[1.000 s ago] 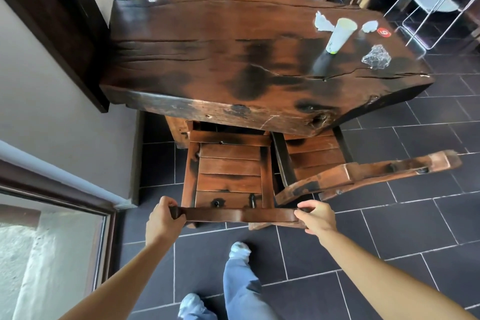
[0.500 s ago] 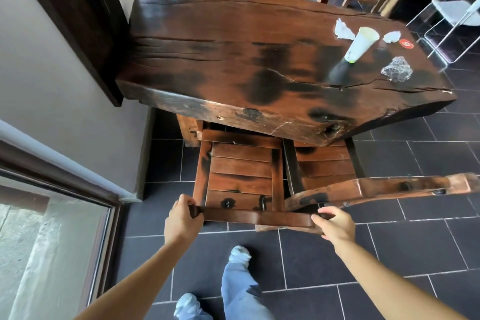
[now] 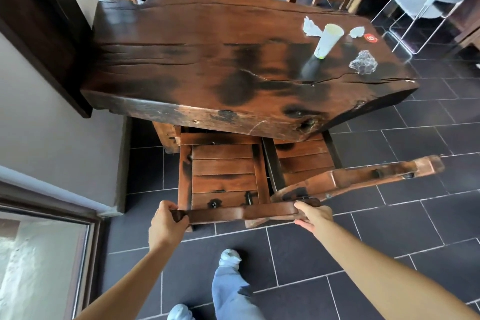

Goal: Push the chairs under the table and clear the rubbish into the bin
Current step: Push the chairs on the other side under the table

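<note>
**At the bench's (image 3: 233, 60) near edge, a heavy-looking chair (image 3: 223, 174)**

The left hand (image 3: 166, 223) and right hand (image 3: 311, 217) each clamp one end of its top rail (image 3: 241, 212), a sensible hold. Solid wood: stiff, likely weighty. The chair sits partly under the bench.

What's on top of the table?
A paper cup, a crumpled tissue, a white scrap, a red sticker and crumpled clear plastic. What the cup holds cannot be seen.

- before you, the left chair (image 3: 223, 171) and right chair (image 3: 306, 161) stand side by side, partly under the table (image 3: 207, 60).
- the cup (image 3: 327, 40) stands on the table's far right.
</note>
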A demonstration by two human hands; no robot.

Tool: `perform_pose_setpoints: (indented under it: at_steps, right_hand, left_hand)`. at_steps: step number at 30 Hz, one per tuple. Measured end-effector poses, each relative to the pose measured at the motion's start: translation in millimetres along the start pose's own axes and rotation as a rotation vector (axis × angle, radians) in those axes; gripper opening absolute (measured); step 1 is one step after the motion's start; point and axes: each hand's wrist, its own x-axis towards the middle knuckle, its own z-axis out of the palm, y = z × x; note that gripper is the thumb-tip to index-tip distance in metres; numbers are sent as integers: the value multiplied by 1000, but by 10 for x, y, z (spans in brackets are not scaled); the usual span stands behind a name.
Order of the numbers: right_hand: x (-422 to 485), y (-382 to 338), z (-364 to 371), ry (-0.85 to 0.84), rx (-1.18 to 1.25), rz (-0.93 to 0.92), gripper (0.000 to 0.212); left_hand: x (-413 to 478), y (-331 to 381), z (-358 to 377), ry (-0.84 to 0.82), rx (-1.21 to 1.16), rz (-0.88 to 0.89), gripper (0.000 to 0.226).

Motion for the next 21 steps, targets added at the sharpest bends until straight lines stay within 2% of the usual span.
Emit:
perform_pose_setpoints:
  at_steps: [5, 10, 12, 15, 18, 21]
  right_hand:
    - [32, -84, -3, 1, -34, 28, 71]
    - [34, -41, -34, 20, -54, -21, 76]
    - [-13, -46, -94, -61, -86, -15, 85]
    - [-103, -255, -264, -274, -219, 74, 103]
    - [-71, -563, -341, -382, -181, 93, 88]
    - [-52, -691, -260, -430, -272, 139, 93]
  left_hand:
    - [7, -3, 53, 33, -11, -12, 25]
    - [7, -7, 46, 21, 22, -14, 29]
    - [9, 11, 16, -6, 39, -11, 30]
    - [20, 17, -4, -28, 60, -14, 32]
    - [13, 22, -29, -32, 149, 5, 33]
    - [82, 69, -128, -107, 384, 37, 36]
